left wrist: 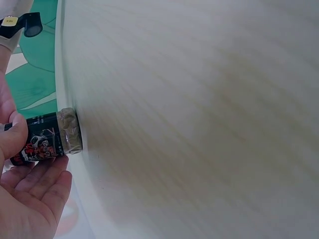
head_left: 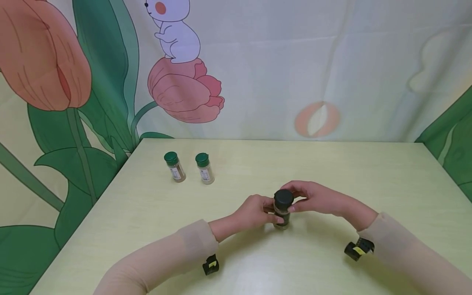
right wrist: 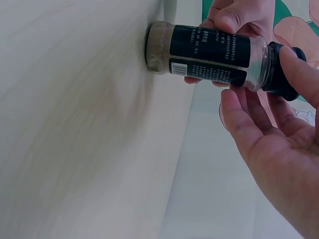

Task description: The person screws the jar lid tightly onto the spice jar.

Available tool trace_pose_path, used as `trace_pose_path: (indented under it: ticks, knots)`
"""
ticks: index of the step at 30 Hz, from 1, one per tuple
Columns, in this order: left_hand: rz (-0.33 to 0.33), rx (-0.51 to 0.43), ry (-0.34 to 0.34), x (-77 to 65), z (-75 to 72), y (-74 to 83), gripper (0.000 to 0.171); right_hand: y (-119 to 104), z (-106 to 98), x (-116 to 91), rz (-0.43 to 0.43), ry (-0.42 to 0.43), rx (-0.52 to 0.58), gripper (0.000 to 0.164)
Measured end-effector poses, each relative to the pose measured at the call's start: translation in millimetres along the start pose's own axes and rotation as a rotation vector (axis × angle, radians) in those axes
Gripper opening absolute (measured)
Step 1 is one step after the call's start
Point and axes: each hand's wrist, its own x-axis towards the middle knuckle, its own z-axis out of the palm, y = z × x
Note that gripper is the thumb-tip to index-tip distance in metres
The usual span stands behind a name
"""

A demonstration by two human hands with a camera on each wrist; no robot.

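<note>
Well, left fingers (left wrist: 56, 190) hold the jar (right wrist: 209, 52), right fingers (right wrist: 240, 115) its cap (head_left: 283, 198)

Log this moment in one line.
left hand: grips black-capped jar | right hand: touches its cap | two green-capped jars: standing apart

Jar (right wrist: 212, 59) body clear, glossy, glass or plastic, hard to tell; label (right wrist: 207, 44) smooth; cap (right wrist: 277, 79) smooth plastic. Table (head_left: 368, 172) smooth, wood-look. Backdrop (head_left: 265, 82) creased cloth; sleeves (head_left: 162, 254) matt cloth.
</note>
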Motion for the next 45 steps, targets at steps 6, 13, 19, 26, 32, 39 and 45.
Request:
trace_pose_path:
  ticks: [6,13,19,26,32,39,45]
  knots:
    - [0.014,0.002,0.002,1.3,0.7,-1.7,0.025,2.8,3.2,-0.1,-0.012,0.028,0.002,0.045]
    - [0.026,0.01,0.001,1.6,1.1,-2.9,0.024,2.3,7.4,-0.5,-0.022,0.071,0.017,0.043]
    - [0.028,0.012,-0.001,1.8,0.8,-3.1,0.026,0.0,11.3,-1.1,-0.014,0.105,0.017,0.042]
    - [0.021,0.014,-0.003,2.0,1.3,-2.8,0.029,-2.3,16.4,-1.3,-0.003,0.147,0.009,0.043]
    - [0.014,0.006,0.001,1.3,1.8,-1.7,0.029,-2.3,20.9,-1.3,0.008,0.189,-0.004,0.042]
    - [0.014,0.003,-0.003,1.0,2.0,-0.8,0.027,-2.2,19.2,-2.8,0.01,0.171,0.001,0.048]
    - [0.021,0.005,-0.001,0.9,1.4,-0.6,0.027,-6.5,2.7,-3.9,0.025,0.003,-0.019,0.058]
